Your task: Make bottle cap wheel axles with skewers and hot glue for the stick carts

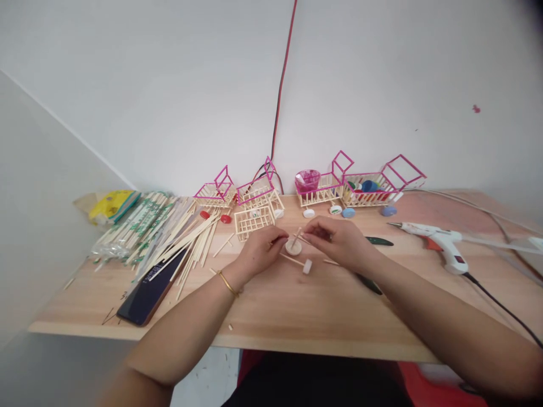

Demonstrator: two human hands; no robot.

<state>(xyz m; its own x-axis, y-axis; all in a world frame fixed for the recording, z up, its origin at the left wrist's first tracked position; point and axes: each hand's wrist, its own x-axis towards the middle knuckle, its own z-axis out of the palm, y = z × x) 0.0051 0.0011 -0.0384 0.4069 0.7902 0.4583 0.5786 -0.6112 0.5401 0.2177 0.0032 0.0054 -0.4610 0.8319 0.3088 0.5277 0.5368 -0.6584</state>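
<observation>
Over the middle of the table, my left hand [263,249] and my right hand [335,240] face each other, fingertips pinched together. Between them is a white bottle cap [293,246] with a short wooden stick [296,236] standing at a slant on it. The right fingertips appear to grip a thin stick there; what the left fingertips hold is too small to make out. Just in front lies another white cap [307,266] fixed on the end of a stick [292,259]. Behind my left hand sits a small basket frame of sticks [254,223].
Along the wall stand small stick carts [214,193] with pink trim and bottle-cap wheels; one holds a pink cup [307,181]. Loose sticks [190,243] partly cover a phone [148,294] at left. A corded glue gun [441,240] lies right, a dark green-handled tool [379,241] under my right arm.
</observation>
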